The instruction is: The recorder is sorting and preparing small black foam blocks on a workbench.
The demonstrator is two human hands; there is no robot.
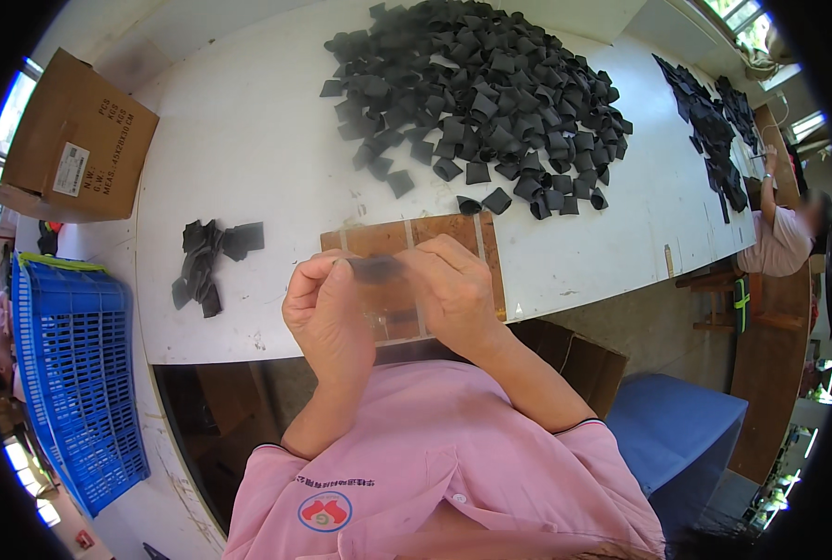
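Between my two hands a small dark fabric piece [375, 270] is stretched above a brown board [449, 229] at the table's near edge. My left hand [327, 303] pinches its left end with thumb and fingers. At its right end my right hand [449, 285] is closed, its fingertips partly blurred and hidden. Beyond the board lies a large heap of small black fabric loops [491, 93]. A smaller cluster of flat black fabric pieces [209, 261] rests to the left of my hands.
A cardboard box [84, 140] stands at the far left, with a blue plastic basket [80, 364] nearer. Black pieces [710, 131] lie at the right end of the white table [248, 140], where another person [780, 233] sits. A blue stool-like object [668, 425] is at my right.
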